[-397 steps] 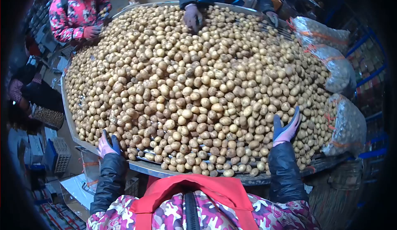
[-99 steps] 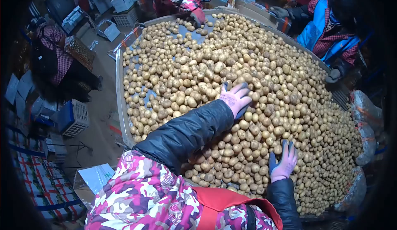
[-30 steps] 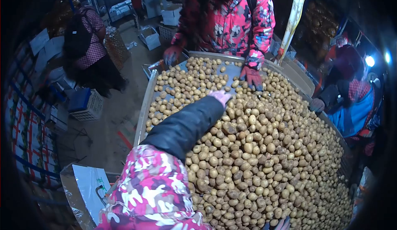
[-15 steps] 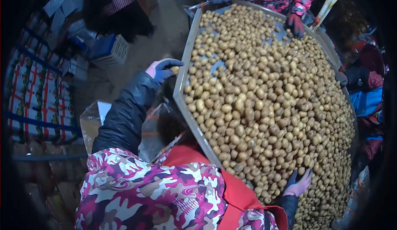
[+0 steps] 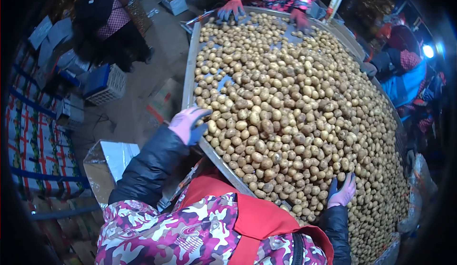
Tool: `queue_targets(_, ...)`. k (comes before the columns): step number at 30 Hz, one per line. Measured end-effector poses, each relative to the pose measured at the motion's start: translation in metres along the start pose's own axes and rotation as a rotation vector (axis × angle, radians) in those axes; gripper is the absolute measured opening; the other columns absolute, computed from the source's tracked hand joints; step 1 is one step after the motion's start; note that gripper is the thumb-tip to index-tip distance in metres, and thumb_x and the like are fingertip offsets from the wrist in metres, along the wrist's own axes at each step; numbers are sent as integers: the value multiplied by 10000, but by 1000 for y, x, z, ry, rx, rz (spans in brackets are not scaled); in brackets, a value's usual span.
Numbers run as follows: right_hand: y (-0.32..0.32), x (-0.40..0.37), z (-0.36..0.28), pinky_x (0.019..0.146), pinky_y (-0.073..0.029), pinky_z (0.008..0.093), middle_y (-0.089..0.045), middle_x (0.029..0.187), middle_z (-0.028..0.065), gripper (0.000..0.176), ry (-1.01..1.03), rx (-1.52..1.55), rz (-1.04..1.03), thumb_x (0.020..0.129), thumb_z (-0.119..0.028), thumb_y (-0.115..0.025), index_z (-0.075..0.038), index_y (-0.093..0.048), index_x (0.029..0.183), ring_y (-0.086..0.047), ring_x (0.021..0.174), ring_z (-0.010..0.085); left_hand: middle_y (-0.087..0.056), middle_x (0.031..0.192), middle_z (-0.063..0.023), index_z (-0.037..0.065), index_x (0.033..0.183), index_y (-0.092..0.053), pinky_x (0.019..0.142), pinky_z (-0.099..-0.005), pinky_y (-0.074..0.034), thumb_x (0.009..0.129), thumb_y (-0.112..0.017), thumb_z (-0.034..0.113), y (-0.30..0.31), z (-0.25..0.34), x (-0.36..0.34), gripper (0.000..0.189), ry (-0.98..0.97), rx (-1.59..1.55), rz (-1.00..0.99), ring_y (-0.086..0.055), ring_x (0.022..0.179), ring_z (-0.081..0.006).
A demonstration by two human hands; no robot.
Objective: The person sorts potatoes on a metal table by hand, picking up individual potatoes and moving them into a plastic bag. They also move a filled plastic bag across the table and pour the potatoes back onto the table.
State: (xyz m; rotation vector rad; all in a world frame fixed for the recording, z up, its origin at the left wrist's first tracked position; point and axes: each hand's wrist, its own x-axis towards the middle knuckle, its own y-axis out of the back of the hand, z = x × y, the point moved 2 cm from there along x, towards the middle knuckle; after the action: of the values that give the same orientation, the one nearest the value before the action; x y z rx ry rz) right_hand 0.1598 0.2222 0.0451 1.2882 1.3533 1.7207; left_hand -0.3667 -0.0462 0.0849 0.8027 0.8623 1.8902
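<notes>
A broad heap of small potatoes (image 5: 285, 117) covers a table with a raised metal rim (image 5: 223, 167). My left hand (image 5: 186, 126), in a pink and blue-grey glove, is at the left rim with its fingers curved inward over the edge. Those fingers are apart, beside the nearest potatoes, and I see nothing held in them. Gloved the same way, my right hand (image 5: 342, 194) rests on the near right part of the heap. Its thumb and fingers are spread, with one potato (image 5: 341, 176) between their tips.
Across the table a person's gloved hands (image 5: 231, 10) rest at the far edge. Another person in blue (image 5: 404, 81) stands along the right side. An open carton (image 5: 112, 162), a blue-and-white crate (image 5: 105, 85) and stacked printed boxes (image 5: 40, 141) are on the left.
My left hand has gone from outside the rim, where it held a potato, to over the edge, and the potato no longer shows in it. My right hand has shifted across the heap.
</notes>
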Motion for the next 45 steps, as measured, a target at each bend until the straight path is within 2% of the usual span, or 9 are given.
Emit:
queue_targets(4, 5, 0, -5, 1112, -355, 518, -469, 1474, 217, 670, -35, 12, -7, 864, -357, -734, -53, -512, 1418, -456, 1314, 423, -551, 1388, -203, 151, 1413, -535, 1087, -501, -411, 897, -670, 288, -82, 55, 77, 552, -273, 52, -173, -506, 1305, -402)
queue_targets(8, 7, -1, -5, 1108, -353, 537, -469, 1477, 211, 675, -15, 23, 5, 838, -315, -755, -51, -516, 1411, -454, 1313, 429, -438, 1514, -192, 191, 1505, -421, 1123, -677, -265, 920, -624, 432, -155, 116, 143, 665, -343, 124, -241, -374, 1414, -438)
queue_targets(10, 9, 0, -7, 1108, -350, 543, -455, 1493, 201, 671, -14, 33, 3, 827, -310, -757, -48, -519, 1397, -443, 1319, 431, -363, 1568, -181, 194, 1509, -421, 1124, -676, -263, 930, -610, 481, -178, 131, 173, 672, -297, 197, -258, -348, 1435, -434)
queue_targets(21, 11, 0, -8, 1136, -300, 560, -409, 1523, 213, 706, -62, 42, -103, 820, -306, -747, -14, -480, 1405, -383, 1360, 445, -312, 1598, -163, 246, 1489, -459, 1115, -673, -280, 910, -600, 597, -187, 149, 226, 691, -259, 178, -286, -299, 1451, -450)
queue_targets(27, 11, 0, -9, 1133, -305, 557, -413, 1518, 216, 700, -69, 18, -104, 833, -293, -742, -15, -472, 1416, -389, 1350, 450, -313, 1581, -206, 382, 1503, -401, 1115, -695, -271, 874, -659, 600, -193, 119, 275, 713, -226, 275, -308, -281, 1469, -411)
queue_targets(34, 14, -1, -8, 1125, -314, 566, -424, 1510, 209, 730, -91, 41, -116, 814, -333, -751, -44, -482, 1429, -391, 1349, 464, -353, 1591, -126, 279, 1413, -544, 1084, -743, -260, 881, -653, 561, -192, 66, 334, 612, 35, 411, -240, -351, 1445, -355)
queue_targets(41, 15, 0, -8, 1116, -322, 577, -447, 1487, 203, 719, -107, 66, -79, 801, -331, -755, -52, -507, 1416, -397, 1346, 456, -314, 1621, -76, 397, 1449, -499, 1129, -695, -227, 905, -598, 608, -143, 32, 310, 591, 258, 479, -278, -302, 1476, -317)
queue_targets(44, 14, -1, -8, 1115, -327, 567, -447, 1492, 203, 720, -111, 64, -78, 817, -342, -749, -63, -501, 1432, -401, 1347, 452, -241, 1650, -156, 340, 1467, -490, 1166, -652, -242, 917, -629, 526, -123, 9, 283, 598, 318, 390, -268, -280, 1490, -393)
queue_targets(45, 14, 0, -9, 1115, -327, 567, -447, 1492, 203, 720, -106, 68, -74, 817, -342, -749, -63, -501, 1432, -401, 1347, 452, -268, 1630, -206, 322, 1462, -501, 1193, -543, -278, 923, -633, 482, -123, -10, 276, 578, 303, 279, -238, -294, 1474, -436)
